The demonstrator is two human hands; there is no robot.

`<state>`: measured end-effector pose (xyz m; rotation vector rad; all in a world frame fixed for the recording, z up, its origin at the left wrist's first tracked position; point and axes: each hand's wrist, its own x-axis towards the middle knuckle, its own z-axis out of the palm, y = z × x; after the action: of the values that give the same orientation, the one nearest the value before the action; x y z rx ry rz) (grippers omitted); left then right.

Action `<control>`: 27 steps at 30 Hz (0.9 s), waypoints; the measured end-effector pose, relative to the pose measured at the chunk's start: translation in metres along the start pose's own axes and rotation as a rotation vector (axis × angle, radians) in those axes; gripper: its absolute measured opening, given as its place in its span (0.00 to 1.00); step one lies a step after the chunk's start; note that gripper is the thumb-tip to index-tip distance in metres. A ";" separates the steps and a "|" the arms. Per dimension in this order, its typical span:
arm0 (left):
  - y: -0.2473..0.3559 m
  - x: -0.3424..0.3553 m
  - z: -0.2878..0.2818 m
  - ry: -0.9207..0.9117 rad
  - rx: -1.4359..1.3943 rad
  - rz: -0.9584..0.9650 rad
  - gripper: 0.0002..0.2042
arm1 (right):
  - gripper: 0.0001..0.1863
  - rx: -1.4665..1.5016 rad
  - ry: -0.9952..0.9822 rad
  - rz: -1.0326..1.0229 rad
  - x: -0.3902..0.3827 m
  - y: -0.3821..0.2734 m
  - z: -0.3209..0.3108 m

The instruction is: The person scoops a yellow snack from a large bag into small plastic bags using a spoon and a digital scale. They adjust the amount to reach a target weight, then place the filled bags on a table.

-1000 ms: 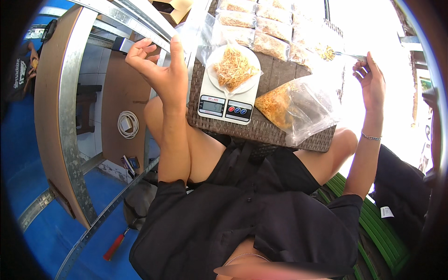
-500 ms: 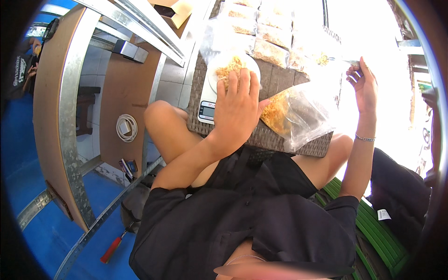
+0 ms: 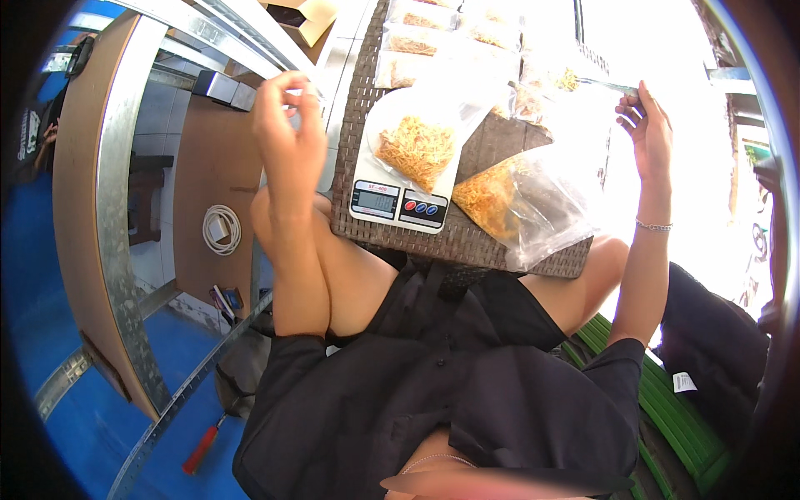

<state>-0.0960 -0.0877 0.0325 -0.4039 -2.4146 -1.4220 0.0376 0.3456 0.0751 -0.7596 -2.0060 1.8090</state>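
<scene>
My left hand is raised left of the white digital kitchen scale, fingers loosely bent and apart, with nothing visible in them. On the scale's round plate lies a clear bag of golden shredded food, its mouth toward the upper right. At the right, my right hand pinches the handle of a thin metal utensil. Its far end meets a clump of shreds; glare hides whether it is a spoon or a fork. A larger open clear bag of shreds lies beside the scale.
Several filled clear bags lie in rows at the far side of the brown woven table. Left stands a metal-framed shelf with a coiled white cable. A green slatted bench is at lower right.
My left hand has lifted off the bag on the scale and moved left, uncovering the bag and the scale's display. My right hand still holds the utensil, slightly higher.
</scene>
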 end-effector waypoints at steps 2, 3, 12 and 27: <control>-0.006 0.001 -0.002 0.037 -0.007 -0.021 0.10 | 0.16 -0.003 0.005 0.000 0.008 0.004 0.001; -0.006 0.002 -0.002 0.050 -0.009 -0.047 0.10 | 0.16 -0.014 0.010 -0.002 0.012 0.006 0.002; 0.014 -0.018 0.024 -0.103 -0.080 0.164 0.13 | 0.17 -0.056 0.063 0.015 0.020 0.012 0.008; -0.002 -0.008 0.017 -0.039 -0.147 0.062 0.12 | 0.16 0.002 0.054 -0.013 0.007 0.001 0.002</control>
<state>-0.0919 -0.0740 0.0198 -0.5415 -2.3132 -1.5836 0.0310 0.3480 0.0729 -0.7849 -1.9703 1.7641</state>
